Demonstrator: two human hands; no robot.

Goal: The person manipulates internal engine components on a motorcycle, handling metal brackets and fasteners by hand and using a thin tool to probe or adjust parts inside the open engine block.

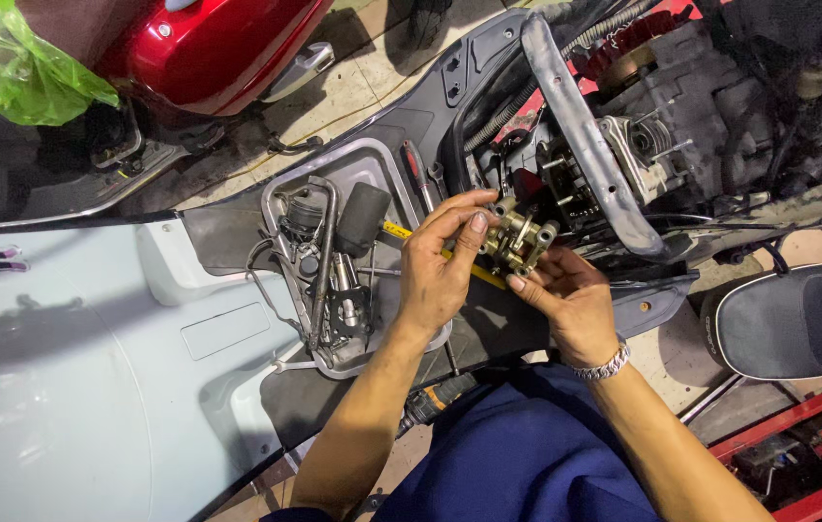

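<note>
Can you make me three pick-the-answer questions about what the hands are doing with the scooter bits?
1. Where is the metal tray of tools?
A. Beside the left hand
B. On the black seat
C. On the red scooter

2. What colour is the plastic bag at the top left corner?
A. Blue
B. Green
C. White

3. How is the small metal engine part held?
A. Lying alone in the tray
B. In the right hand only
C. Between both hands

Answers:
1. A, the tray lies on the dark floorboard just beside the left hand.
2. B, the bag is bright green.
3. C, fingers of the left hand pinch it from above while the right hand, the one with the bracelet, supports it from below.
</note>
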